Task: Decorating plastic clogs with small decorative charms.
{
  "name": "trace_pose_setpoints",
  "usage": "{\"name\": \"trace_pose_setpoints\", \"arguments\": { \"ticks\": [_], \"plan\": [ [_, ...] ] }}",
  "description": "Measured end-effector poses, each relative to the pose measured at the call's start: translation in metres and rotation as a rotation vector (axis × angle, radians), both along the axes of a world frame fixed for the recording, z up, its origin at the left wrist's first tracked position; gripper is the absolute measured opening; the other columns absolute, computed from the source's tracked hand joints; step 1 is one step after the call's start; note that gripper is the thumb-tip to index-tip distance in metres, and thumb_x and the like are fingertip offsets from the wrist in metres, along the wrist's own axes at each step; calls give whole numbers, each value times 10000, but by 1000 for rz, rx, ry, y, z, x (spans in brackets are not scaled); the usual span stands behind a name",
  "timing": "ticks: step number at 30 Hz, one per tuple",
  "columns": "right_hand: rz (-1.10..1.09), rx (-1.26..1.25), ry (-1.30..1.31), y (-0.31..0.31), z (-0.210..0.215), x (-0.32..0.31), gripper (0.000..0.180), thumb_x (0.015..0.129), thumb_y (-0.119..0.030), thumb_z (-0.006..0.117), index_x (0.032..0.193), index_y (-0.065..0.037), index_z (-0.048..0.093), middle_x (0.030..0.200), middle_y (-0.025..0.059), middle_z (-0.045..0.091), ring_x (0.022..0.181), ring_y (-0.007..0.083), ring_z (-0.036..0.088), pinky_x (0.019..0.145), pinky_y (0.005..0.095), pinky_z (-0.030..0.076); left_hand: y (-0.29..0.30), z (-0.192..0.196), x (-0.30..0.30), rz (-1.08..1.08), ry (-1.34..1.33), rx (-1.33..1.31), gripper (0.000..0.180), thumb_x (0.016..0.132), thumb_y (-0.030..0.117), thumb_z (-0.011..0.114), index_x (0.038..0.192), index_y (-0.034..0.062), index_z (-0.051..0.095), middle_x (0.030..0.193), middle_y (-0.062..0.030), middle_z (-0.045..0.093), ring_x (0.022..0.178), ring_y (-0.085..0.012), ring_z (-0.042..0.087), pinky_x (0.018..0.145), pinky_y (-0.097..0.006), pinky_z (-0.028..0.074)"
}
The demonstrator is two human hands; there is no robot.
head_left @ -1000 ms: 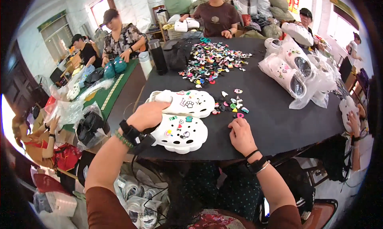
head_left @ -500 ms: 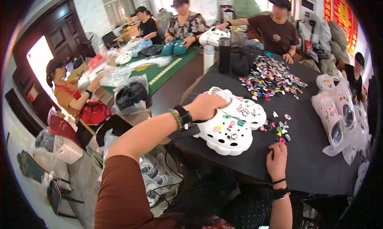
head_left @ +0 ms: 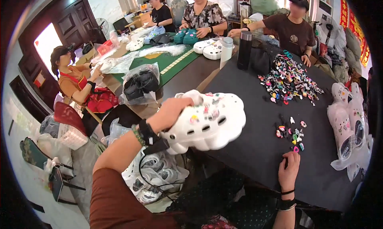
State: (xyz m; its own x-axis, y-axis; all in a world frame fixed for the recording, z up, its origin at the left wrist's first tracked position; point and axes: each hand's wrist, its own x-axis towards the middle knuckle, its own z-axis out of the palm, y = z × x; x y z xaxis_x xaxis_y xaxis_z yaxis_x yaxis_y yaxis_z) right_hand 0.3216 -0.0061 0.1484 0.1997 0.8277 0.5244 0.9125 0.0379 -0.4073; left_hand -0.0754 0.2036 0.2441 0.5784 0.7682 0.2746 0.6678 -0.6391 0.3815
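Observation:
A pair of white clogs (head_left: 217,127), dotted with colourful shoe charms and pierced with oval holes, hangs over the near left edge of the black table (head_left: 243,157). My left hand (head_left: 172,112) is closed around their heel end; the two shoes overlap and look smeared by motion. On the tabletop, my right hand (head_left: 289,171) rests with its fingers curled, and whatever may lie inside them is hidden. Just beyond its fingertips lies a small group of loose shoe charms (head_left: 294,137), a pink one nearest.
A large heap of charms (head_left: 291,79) lies farther back, beside a dark bottle (head_left: 244,49) and a white one (head_left: 226,49). Bagged white clogs (head_left: 346,125) lie at the right. Several people work around a green-topped table (head_left: 165,71). More bagged clogs (head_left: 153,173) sit below at left.
My left hand has lifted the clogs off the table and drawn them left and closer. My right hand stays by the loose charms. Across from me, a person has let go of another white pair.

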Motion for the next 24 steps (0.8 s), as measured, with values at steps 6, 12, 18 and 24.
{"name": "trace_pose_setpoints", "arguments": {
  "ticks": [6,12,18,24],
  "plan": [
    [-19,12,-24,-4,0,-1,186,742,97,559,899,4,520,946,154,517,927,343,507,834,428,423,-10,-3,24,121,238,11,258,762,140,629,1000,54,580,902,-186,658,892,-388,631,759,-470,499],
    [-27,15,19,-5,-1,-2,187,747,94,562,906,3,525,949,154,527,931,344,512,842,425,428,6,-10,20,-1,355,153,135,723,146,613,813,51,647,869,-130,649,822,-365,624,682,-452,509],
    [-20,4,32,-2,3,-3,171,743,93,572,884,1,544,936,154,533,918,341,516,824,424,433,27,-4,-11,-16,143,144,110,692,129,632,700,22,659,736,-187,606,722,-375,612,641,-427,485],
    [-33,-13,20,-3,4,0,185,735,93,575,891,-2,546,944,149,533,918,340,517,832,422,433,132,1,-39,258,176,205,156,655,140,582,686,21,677,664,-230,591,646,-417,598,623,-465,499]
  ]
}}
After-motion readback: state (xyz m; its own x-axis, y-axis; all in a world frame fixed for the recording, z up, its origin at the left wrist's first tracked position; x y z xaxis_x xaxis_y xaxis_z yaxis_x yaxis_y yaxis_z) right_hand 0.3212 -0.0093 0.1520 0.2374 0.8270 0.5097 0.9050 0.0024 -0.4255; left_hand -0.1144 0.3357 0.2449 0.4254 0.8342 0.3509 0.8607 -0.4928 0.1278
